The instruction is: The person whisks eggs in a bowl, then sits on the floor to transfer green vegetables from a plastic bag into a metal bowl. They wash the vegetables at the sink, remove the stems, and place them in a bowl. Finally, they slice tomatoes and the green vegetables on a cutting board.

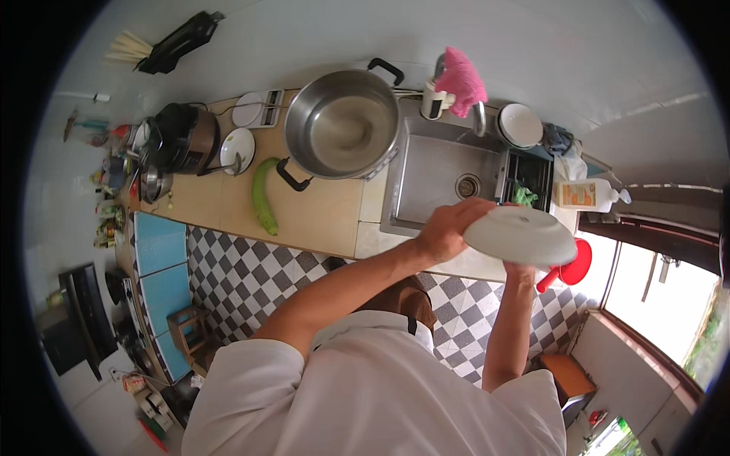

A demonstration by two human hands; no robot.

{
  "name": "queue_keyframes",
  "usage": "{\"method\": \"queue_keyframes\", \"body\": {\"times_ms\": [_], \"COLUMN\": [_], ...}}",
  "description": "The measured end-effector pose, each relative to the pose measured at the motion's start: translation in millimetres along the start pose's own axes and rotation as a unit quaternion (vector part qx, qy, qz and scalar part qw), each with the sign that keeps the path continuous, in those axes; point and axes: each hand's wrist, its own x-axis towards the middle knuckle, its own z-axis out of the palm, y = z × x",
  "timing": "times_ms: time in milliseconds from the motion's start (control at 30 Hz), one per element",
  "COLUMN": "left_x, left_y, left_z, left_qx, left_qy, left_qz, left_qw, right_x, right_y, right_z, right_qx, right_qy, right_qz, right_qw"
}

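My left hand (453,228) grips the left rim of a white plate (519,236), held tilted over the front right of the sink. My right hand (518,270) is at the plate's near edge, with its fingers hidden by the plate. A steel sink basin (433,176) with a round drain lies just beyond. Behind the plate, a green scrubbing net or cloth (523,195) shows beside a dark rack (527,168). Close to my right wrist is a red plastic dipper (576,263).
A large steel pot (342,125) with cloudy liquid stands left of the sink, its black handles sticking out. A green plantain-like fruit (263,196) lies on the counter (319,214). Pink cloth (463,80) drapes the faucet (480,119). Stacked bowls (520,125) and a pump bottle (587,195) stand right.
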Motion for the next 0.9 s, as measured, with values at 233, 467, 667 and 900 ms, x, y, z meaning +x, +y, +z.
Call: {"method": "queue_keyframes", "body": {"times_ms": [233,467,667,900], "left_x": [-31,-137,-255,-419], "left_y": [-14,-37,-20,16], "left_z": [-37,-175,-359,-649], "left_qx": [0.007,0.046,0.034,0.083], "left_qy": [-0.010,0.033,0.169,0.431], "left_qz": [0.016,-0.086,-0.247,-0.265], "left_qw": [1.000,0.995,0.954,0.858], "right_x": [-20,-19,-34,-48], "right_y": [39,97,215,410], "right_z": [-21,116,333,627], "right_qx": [-0.216,-0.474,-0.384,-0.321], "right_qy": [0.065,0.067,-0.095,-0.228], "right_qz": [-0.094,-0.026,0.054,0.216], "right_qw": [0.970,0.878,0.917,0.894]}}
